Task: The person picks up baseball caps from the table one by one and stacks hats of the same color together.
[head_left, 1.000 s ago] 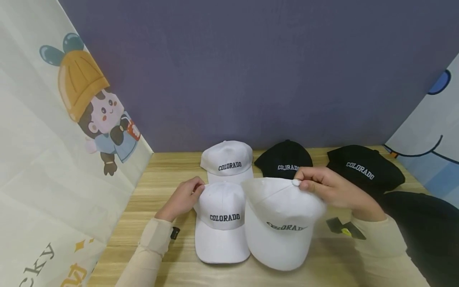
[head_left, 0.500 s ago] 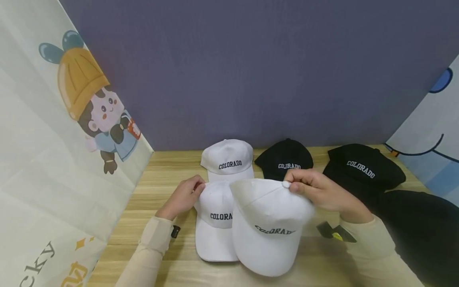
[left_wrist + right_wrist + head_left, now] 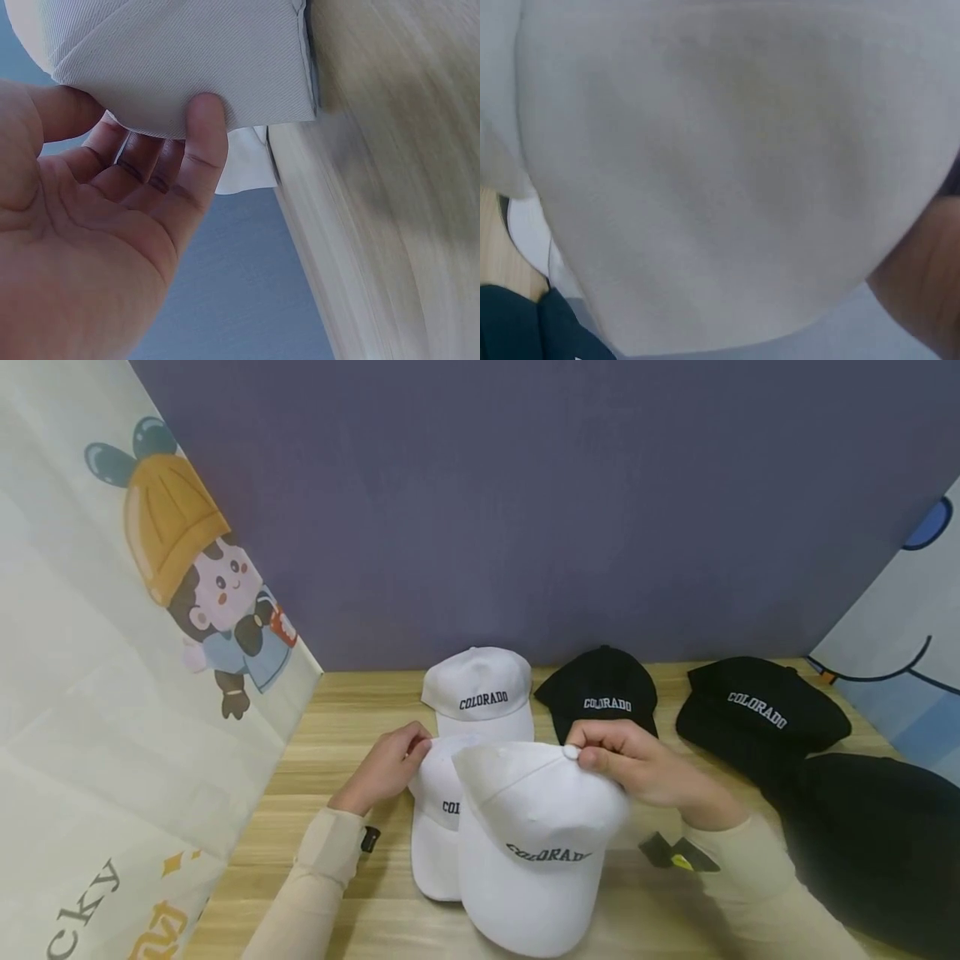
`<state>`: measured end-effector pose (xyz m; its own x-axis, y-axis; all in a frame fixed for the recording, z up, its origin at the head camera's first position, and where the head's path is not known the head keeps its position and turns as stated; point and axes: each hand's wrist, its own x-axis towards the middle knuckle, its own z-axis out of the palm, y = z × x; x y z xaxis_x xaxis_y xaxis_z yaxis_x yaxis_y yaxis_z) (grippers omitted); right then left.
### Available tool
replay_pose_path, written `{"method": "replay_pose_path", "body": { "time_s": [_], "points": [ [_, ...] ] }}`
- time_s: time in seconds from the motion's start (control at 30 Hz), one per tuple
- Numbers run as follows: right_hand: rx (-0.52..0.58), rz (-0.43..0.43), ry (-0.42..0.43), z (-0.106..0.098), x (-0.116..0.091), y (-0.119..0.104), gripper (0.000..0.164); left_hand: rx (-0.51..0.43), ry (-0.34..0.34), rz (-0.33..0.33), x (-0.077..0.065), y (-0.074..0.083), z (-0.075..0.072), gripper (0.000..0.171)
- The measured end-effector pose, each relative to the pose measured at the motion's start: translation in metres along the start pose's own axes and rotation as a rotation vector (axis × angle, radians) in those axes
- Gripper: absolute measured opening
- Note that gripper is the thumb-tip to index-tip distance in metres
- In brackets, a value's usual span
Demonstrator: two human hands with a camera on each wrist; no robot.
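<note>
My right hand pinches a white baseball cap by the button on its crown, holding it tilted with the brim toward me. That cap overlaps a second white cap, hiding much of its "COLORADO" lettering. At the second cap's upper left edge, my left hand grips the crown. The left wrist view has the left hand with curled fingers at the edge of the white crown. White fabric of the held cap fills most of the right wrist view, with part of the right hand at its right edge.
Behind stand a third white cap and a black cap. Another black cap lies to the right, with a large black item before it. A blue-grey wall closes off the back of the wooden table.
My right hand has moved left and slightly toward me with its white cap, which now covers more of the second white cap. The left hand has stayed at the second cap's edge.
</note>
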<state>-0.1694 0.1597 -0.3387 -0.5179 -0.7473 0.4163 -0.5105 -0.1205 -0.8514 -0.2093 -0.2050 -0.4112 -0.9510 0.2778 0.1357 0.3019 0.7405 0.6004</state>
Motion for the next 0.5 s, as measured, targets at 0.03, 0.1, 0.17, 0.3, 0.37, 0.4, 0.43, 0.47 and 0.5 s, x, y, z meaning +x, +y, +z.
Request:
{"method": "replay_pose_path", "body": {
  "time_s": [0.03,0.1,0.17,0.3,0.37,0.4,0.43,0.47,0.5],
  "points": [
    [-0.002,-0.001,0.001,0.001,0.001,0.0,0.013,-0.001,0.001,-0.004,0.0,0.0,0.0,0.012],
    [-0.011,0.005,0.004,0.004,0.004,0.0,0.014,0.003,0.003,0.003,0.001,0.0,0.0,0.011],
    [-0.016,0.02,0.009,0.006,0.006,-0.001,0.015,0.009,0.006,0.012,0.001,-0.001,0.001,0.011],
    [-0.025,0.055,0.023,0.011,0.011,-0.004,0.017,0.016,0.008,0.03,0.001,-0.002,0.001,0.011],
    [-0.031,0.064,0.029,0.014,0.013,-0.005,0.017,0.018,0.006,0.034,0.001,-0.002,0.0,0.011],
    [-0.037,0.065,0.032,0.015,0.014,-0.005,0.018,0.018,0.004,0.033,0.001,-0.002,0.001,0.011],
    [-0.041,0.066,0.034,0.016,0.015,-0.005,0.018,0.017,0.003,0.033,0.001,-0.002,0.001,0.011],
    [-0.04,0.068,0.035,0.017,0.017,-0.005,0.018,0.016,0.002,0.031,0.001,-0.002,0.001,0.011],
    [-0.042,0.069,0.038,0.017,0.018,-0.005,0.018,0.016,0.0,0.03,0.001,-0.002,0.001,0.011]
  ]
}}
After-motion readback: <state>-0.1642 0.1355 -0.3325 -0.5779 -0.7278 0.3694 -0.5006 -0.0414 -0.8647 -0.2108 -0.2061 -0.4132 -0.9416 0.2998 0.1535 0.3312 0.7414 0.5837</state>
